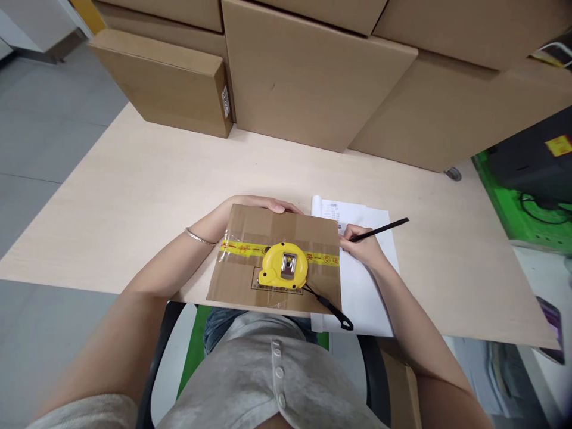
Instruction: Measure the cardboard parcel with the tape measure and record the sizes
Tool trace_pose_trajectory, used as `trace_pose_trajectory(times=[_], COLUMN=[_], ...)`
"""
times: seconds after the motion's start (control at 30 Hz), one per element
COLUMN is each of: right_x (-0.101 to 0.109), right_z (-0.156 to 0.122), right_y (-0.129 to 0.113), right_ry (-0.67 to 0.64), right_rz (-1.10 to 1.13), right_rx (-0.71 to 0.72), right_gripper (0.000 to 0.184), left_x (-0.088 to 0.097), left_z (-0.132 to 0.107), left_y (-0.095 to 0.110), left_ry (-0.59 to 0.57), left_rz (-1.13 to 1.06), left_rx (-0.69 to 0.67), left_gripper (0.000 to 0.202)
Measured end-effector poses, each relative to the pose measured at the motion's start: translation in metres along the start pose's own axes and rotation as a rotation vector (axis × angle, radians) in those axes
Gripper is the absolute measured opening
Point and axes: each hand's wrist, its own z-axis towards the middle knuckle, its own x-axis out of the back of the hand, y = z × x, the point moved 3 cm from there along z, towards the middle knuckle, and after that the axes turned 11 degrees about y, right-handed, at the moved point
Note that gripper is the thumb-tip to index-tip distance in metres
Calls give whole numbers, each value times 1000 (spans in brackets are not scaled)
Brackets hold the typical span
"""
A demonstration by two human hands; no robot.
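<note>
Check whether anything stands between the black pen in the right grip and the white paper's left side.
Yes: the cardboard box, with the yellow tape measure on top, covers much of the left side of the white paper beside the right grip.

Sm. taped box sits on the table w/ a yellow tape measure on top, its blk strap reaching past the box's near R corner. L hand is at the box's far edge, fingers partly hidden; R hand, just R of the box, grips a blk pen over wht papers that the box partly covers. Well beyond the box: lg. brown cartons, + a slimmer carton to its far L.
</note>
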Motion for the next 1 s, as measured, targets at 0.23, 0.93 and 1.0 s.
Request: trace_pose_trajectory(times=[0.23, 0.93, 1.0], right_x=[-6, 40, 34], right_z=[-3, -13, -29], right_y=[-1, -83, -118], right_ry=[-19, 99, 181], right_rz=[0, -911, -762], right_rx=[-70, -206, 71], right_gripper=[45, 49, 55], left_x=[-10, 18, 11], left_z=[-10, -79, -106], left_y=[8, -6, -8], left_ry=[40, 1043, 1244], left_rz=[9, -1, 164], left_rx=[-54, -138, -188], left_gripper=[51, 25, 26])
